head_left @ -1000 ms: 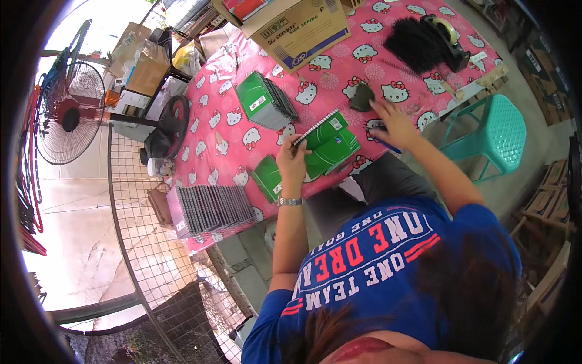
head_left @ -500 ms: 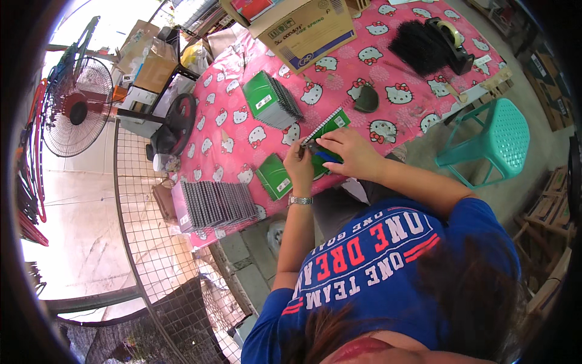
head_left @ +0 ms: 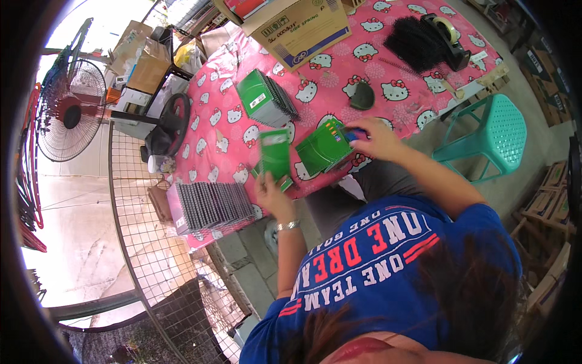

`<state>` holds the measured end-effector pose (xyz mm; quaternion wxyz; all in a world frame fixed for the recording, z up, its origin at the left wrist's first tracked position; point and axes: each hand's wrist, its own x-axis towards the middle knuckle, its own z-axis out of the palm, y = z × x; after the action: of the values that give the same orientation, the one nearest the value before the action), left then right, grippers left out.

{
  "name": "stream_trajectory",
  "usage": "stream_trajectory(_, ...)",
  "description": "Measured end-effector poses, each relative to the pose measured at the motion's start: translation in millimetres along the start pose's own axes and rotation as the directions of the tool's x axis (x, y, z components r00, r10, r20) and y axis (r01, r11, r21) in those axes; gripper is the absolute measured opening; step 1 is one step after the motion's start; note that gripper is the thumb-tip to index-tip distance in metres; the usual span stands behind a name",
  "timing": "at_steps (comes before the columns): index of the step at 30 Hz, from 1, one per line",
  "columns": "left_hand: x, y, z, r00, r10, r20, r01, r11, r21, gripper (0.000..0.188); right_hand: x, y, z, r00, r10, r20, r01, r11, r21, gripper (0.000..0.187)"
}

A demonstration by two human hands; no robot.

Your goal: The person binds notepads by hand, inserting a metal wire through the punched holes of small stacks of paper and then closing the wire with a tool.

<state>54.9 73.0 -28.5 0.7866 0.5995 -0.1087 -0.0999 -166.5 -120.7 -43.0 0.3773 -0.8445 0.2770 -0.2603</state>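
My left hand [head_left: 273, 195] grips a green spiral notebook [head_left: 274, 151] by its near end, smeared by motion. Under it, partly hidden, lies another green notebook [head_left: 285, 182] on the table. My right hand [head_left: 377, 139] is closed around blue-handled pliers [head_left: 356, 134], mostly covered by the fingers. Just left of that hand, a pile of green notebooks [head_left: 324, 147] rests at the table's near edge. Farther back stands a stack of green spiral-bound notebooks [head_left: 267, 97]. To the left, a long row of notebooks [head_left: 212, 203] shows its dark coils.
A pink patterned cloth [head_left: 230, 145] covers the table. On it are a cardboard box [head_left: 297, 36], a dark green cup-like dish [head_left: 362, 96], a heap of black coils [head_left: 412, 45] and a tape dispenser [head_left: 451, 42]. A teal stool [head_left: 500, 133] stands right; a fan [head_left: 71, 115] stands left.
My hands have moved apart. The left hand has carried a notebook leftward, away from the right hand. The pliers have come off the notebook's coil, and the pile beneath now shows.
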Motion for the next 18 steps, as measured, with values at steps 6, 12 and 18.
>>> stream_trajectory(6, 35.8, -41.2, -125.5, 0.992, 0.128, -0.002, -0.073, 0.584, 0.808, 0.034, 0.1, 87.7, -6.4, 0.999, -0.039, -0.03, 0.028, 0.952, -0.305, 0.043)
stream_trajectory(12, 12.0, -18.8, -23.6, 0.739, 0.394, 0.547, -0.651, 0.207, 0.73, 0.034, 88.9, 155.6, -71.2, 0.898, -0.026, -0.44, -0.283, 0.732, -0.619, 0.025)
stream_trajectory(18, -37.9, -16.2, 71.4, 0.25, -0.009, 0.968, -0.949, 0.194, 0.247, 0.023, 98.6, 193.6, -90.1, 0.966, 0.104, -0.238, -0.255, 0.555, -0.792, 0.022)
